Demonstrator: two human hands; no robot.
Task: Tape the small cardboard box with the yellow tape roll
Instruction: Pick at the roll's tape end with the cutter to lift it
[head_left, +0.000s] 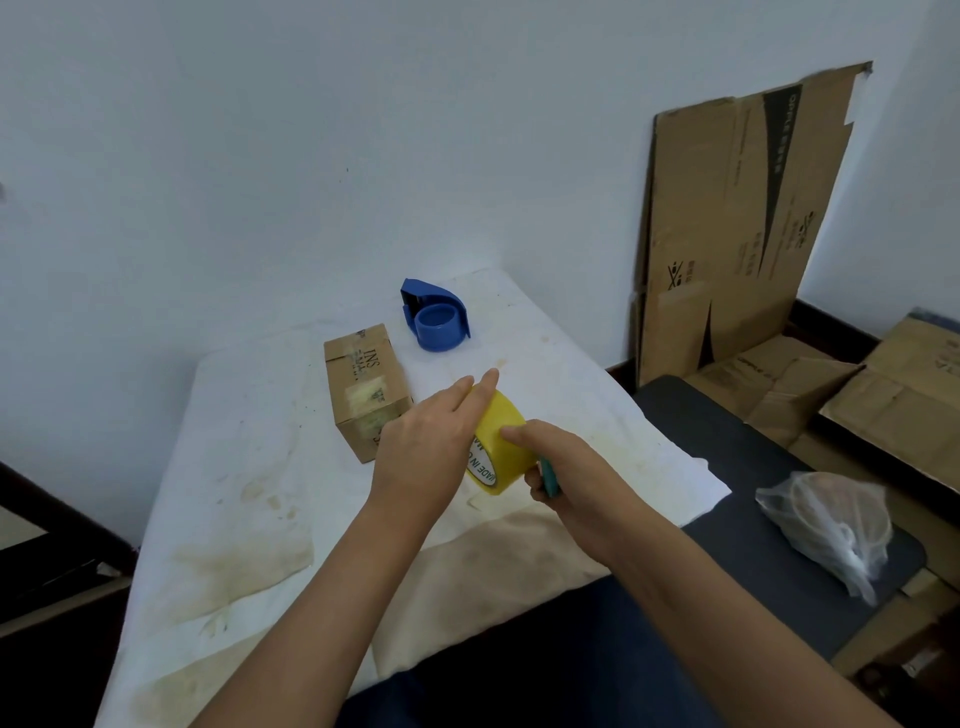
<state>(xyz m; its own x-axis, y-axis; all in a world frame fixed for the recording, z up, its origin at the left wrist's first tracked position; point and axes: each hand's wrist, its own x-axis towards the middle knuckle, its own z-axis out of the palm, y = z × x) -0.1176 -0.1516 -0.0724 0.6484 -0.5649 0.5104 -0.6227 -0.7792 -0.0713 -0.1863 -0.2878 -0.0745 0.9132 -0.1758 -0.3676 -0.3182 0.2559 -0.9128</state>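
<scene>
Holding one yellow tape roll (501, 446) between our two hands above the table (249, 467), we see only part of it: our left hand (431, 441) covers its near left side, with straight fingers laid along its top, and our right hand (566, 467) covers its right edge. Our right fingers curl around a small teal object (549, 477), mostly hidden in the fist, so we cannot tell what it is, while the right index finger presses on the roll's yellow band. One small cardboard box (366, 392) lies just left of our left hand, its near corner hidden behind that hand and its printing too blurred to read fully. One blue tape dispenser (435, 314) sits behind the box. A stained white cloth covers the table, which stands against a pale wall. To the right lie flattened cartons (727, 223) and one plastic bag (826, 525), contents unclear.
</scene>
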